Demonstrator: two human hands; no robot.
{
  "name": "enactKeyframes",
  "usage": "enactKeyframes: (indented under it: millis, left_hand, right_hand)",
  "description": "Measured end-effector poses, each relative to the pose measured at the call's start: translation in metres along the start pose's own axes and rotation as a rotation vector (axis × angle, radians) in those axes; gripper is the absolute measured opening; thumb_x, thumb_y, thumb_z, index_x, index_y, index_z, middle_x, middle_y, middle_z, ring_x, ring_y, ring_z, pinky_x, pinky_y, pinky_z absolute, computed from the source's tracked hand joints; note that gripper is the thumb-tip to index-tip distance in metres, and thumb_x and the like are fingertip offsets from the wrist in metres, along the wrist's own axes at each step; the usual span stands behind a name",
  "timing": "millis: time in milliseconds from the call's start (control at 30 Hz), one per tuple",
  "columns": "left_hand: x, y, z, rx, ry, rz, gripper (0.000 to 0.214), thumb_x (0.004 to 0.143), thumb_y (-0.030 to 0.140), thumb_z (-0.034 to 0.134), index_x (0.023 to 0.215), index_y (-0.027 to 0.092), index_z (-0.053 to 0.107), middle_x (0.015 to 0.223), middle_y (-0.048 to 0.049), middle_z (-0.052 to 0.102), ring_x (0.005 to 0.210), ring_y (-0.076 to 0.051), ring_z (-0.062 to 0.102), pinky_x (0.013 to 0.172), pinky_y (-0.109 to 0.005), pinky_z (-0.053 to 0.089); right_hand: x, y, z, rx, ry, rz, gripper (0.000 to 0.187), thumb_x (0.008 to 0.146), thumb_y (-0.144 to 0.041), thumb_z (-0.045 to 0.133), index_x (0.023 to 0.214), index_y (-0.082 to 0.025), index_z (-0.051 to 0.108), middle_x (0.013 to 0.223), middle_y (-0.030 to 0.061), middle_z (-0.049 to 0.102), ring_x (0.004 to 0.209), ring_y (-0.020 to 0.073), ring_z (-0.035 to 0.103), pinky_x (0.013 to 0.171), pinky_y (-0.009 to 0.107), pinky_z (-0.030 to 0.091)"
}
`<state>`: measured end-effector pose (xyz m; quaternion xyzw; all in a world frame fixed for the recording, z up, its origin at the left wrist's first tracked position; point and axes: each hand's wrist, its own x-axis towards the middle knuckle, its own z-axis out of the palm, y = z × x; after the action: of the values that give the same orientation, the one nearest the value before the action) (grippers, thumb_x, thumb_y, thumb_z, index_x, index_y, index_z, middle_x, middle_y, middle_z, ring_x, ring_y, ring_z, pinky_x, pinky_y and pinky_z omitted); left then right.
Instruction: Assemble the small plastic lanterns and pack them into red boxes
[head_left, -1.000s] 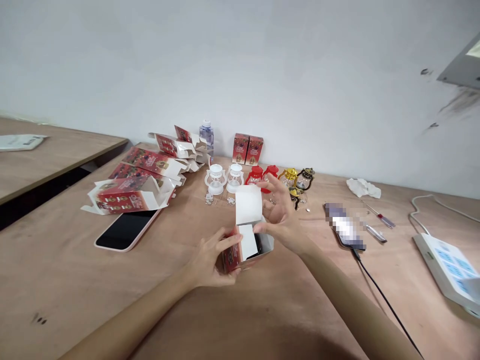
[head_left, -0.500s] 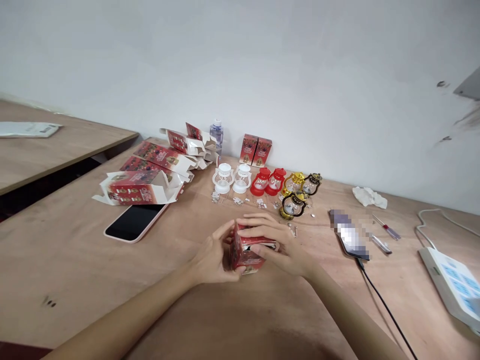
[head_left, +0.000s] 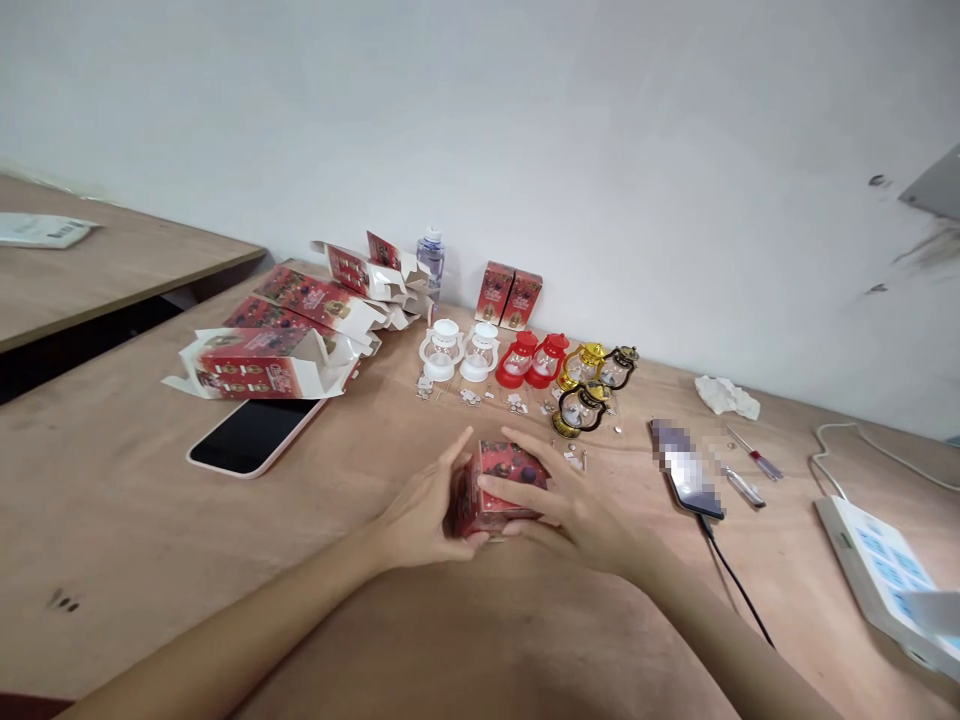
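A red printed cardboard box (head_left: pixel 513 461) is between my hands at the front middle of the table. My left hand (head_left: pixel 424 515) grips its left side, thumb low near the front edge. My right hand (head_left: pixel 581 510) wraps its right side, with fingers lying across the patterned face. My fingers cover part of the box. Beyond it stand small lanterns: two white lanterns (head_left: pixel 460 352), two red lanterns (head_left: pixel 532 360) and several gold and dark bronze lanterns (head_left: pixel 579 408). Tiny metal parts and white tabs (head_left: pixel 516 403) lie in front of them.
Opened red cartons (head_left: pixel 259 365) are heaped at the left, over a phone (head_left: pixel 251 437). Two closed boxes (head_left: pixel 508 296) and a bottle (head_left: pixel 430 262) stand by the wall. Rightward lie a cabled phone (head_left: pixel 688 470), a screwdriver (head_left: pixel 761 462), crumpled tissue (head_left: pixel 726 396) and a power strip (head_left: pixel 874 570).
The box has turned in my hands: a dark gap showed at its front edge before, and a smooth patterned face shows now. My right fingers have shifted on it. The view has moved slightly.
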<state>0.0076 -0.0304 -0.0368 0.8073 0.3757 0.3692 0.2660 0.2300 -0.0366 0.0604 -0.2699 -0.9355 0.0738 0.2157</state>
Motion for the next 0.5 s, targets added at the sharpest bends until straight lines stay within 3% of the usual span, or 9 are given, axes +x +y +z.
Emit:
enactKeyframes:
  millis: [100,133,200,300,400,500]
  left_hand:
    - [0.007,0.003,-0.007,0.194,-0.117,0.015,0.090,0.075,0.043,0.065,0.147,0.020,0.015,0.138,-0.0175,0.048,0.125,-0.032,0.049,0.101,-0.052,0.041]
    - [0.008,0.003,-0.008,0.262,-0.147,0.027,0.078,0.078,0.043,0.063,0.144,0.021,0.026,0.139,-0.0166,0.047,0.128,-0.032,0.047,0.103,-0.052,0.039]
    - [0.009,0.002,-0.010,0.349,-0.181,0.062,0.057,0.081,0.040,0.059,0.134,0.022,0.044,0.139,-0.0137,0.049,0.130,-0.031,0.044,0.107,-0.051,0.036]
    - [0.009,-0.001,-0.008,0.389,-0.185,0.091,0.047,0.083,0.036,0.057,0.127,0.021,0.052,0.138,-0.0124,0.050,0.131,-0.030,0.043,0.108,-0.050,0.034]
    - [0.008,0.000,-0.008,0.408,-0.191,0.098,0.047,0.084,0.037,0.056,0.128,0.020,0.052,0.139,-0.0133,0.050,0.131,-0.030,0.043,0.108,-0.050,0.034]
    - [0.008,0.004,-0.010,0.440,-0.231,0.093,0.050,0.083,0.038,0.056,0.129,0.019,0.050,0.140,-0.0139,0.048,0.132,-0.030,0.042,0.108,-0.050,0.034]
  right_hand:
    - [0.003,0.017,-0.027,0.038,0.092,0.072,0.050,0.087,-0.031,0.059,0.135,-0.036,0.045,0.136,0.0084,0.048,0.123,0.0262,0.051,0.095,0.045,0.052]
    - [0.006,0.026,-0.040,0.049,0.195,0.124,0.056,0.085,-0.031,0.062,0.138,-0.035,0.041,0.133,0.0080,0.050,0.122,0.0267,0.052,0.094,0.046,0.053]
    - [0.016,0.049,-0.067,0.055,0.524,0.230,0.073,0.081,-0.035,0.067,0.143,-0.034,0.028,0.135,0.0085,0.045,0.120,0.0273,0.052,0.090,0.044,0.056]
    - [0.038,0.096,-0.102,-0.125,0.820,0.344,0.078,0.078,-0.035,0.068,0.143,-0.030,0.025,0.140,0.0115,0.037,0.126,0.0280,0.044,0.091,0.039,0.053]
    - [0.063,0.158,-0.118,-0.331,0.809,0.510,0.063,0.076,-0.033,0.067,0.132,-0.020,0.040,0.131,0.0144,0.045,0.122,0.0305,0.046,0.097,0.047,0.045]
    - [0.088,0.217,-0.113,-0.379,0.552,0.715,0.059,0.070,-0.033,0.069,0.123,-0.016,0.049,0.120,0.0159,0.051,0.110,0.0321,0.052,0.092,0.053,0.044]
